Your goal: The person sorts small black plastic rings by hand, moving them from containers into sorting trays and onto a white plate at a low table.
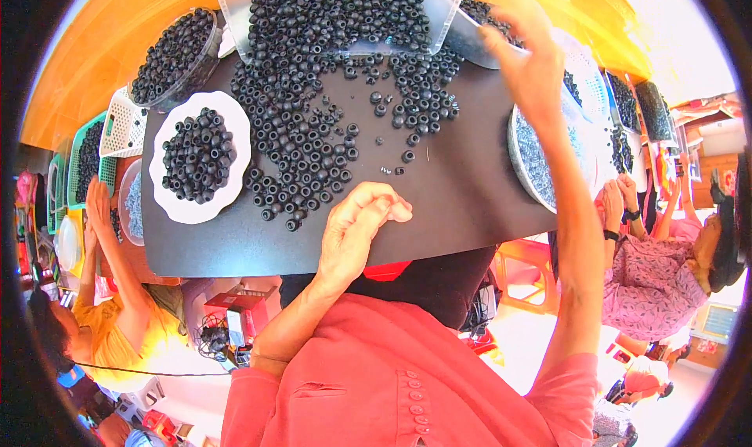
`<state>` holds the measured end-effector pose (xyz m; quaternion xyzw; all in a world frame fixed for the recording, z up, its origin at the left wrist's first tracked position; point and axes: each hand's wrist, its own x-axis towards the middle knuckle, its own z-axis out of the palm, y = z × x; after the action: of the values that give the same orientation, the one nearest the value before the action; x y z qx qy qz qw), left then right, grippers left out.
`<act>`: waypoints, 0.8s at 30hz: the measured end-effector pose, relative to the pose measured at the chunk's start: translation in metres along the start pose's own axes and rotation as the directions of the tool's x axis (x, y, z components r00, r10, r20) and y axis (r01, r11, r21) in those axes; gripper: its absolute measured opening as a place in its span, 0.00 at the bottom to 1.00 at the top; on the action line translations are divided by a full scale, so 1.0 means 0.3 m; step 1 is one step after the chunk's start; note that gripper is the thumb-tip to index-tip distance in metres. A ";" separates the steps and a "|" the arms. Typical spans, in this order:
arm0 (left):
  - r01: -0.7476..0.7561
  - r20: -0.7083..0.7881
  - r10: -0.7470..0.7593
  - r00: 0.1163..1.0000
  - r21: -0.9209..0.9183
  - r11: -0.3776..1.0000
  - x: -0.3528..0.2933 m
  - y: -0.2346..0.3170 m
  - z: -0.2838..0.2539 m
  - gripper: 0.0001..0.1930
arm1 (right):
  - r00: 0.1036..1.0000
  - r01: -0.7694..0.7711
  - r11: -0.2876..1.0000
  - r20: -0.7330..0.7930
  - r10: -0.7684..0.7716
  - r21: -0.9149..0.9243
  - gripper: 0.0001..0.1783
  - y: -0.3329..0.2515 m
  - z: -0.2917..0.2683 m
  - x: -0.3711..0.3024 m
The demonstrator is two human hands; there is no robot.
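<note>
Your left hand (352,226) sits at the centre of the frame, just below the loose black pieces (301,161), with its fingers curled in and the thumb against them; no piece shows in that grip. Your right hand (533,67) is blurred at the upper right, its fingers over the rim of a clear bowl (464,41); I cannot tell whether it holds anything.

The black pieces spread over the dark table (470,161) from the clear tray (233,12) at top centre, and another heap lies on the white plate (194,213) at left.

The step in hand looks like picking over these ring-shaped pieces. To do it well, draw 1 or 2 at a time from the thin lower edge of the spread, where each hole shows. Keep the tiny silvery bits (386,170) apart from good pieces. Release low over the bowl, since round pieces would likely bounce, and keep your left wrist off the spread.
</note>
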<state>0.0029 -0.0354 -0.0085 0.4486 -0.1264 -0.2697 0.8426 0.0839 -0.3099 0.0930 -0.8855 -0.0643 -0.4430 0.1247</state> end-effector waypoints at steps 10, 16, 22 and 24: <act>0.026 -0.013 -0.025 1.000 0.040 0.999 0.005 0.002 0.010 0.09 | 0.848 0.023 0.988 0.520 -0.101 0.155 0.13 -0.247 0.159 -0.195; 0.024 -0.015 -0.024 1.000 0.018 1.000 0.001 0.001 0.006 0.09 | 0.854 0.048 0.985 0.504 -0.127 0.167 0.11 -0.254 0.210 -0.203; -0.018 -0.088 0.001 0.996 -0.195 0.981 0.007 0.000 0.012 0.09 | 0.893 -0.169 0.905 0.450 -0.027 0.391 0.11 -0.358 0.059 -0.252; 0.005 -0.086 -0.028 0.996 -0.263 0.965 0.015 0.015 0.013 0.11 | 0.916 -0.098 0.911 0.395 -0.075 0.401 0.12 -0.396 0.013 -0.269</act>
<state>0.0063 -0.0385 -0.0027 0.3457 -0.0484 -0.2708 0.8971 0.0119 -0.1949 0.0456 -0.9113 -0.1749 -0.2274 0.2954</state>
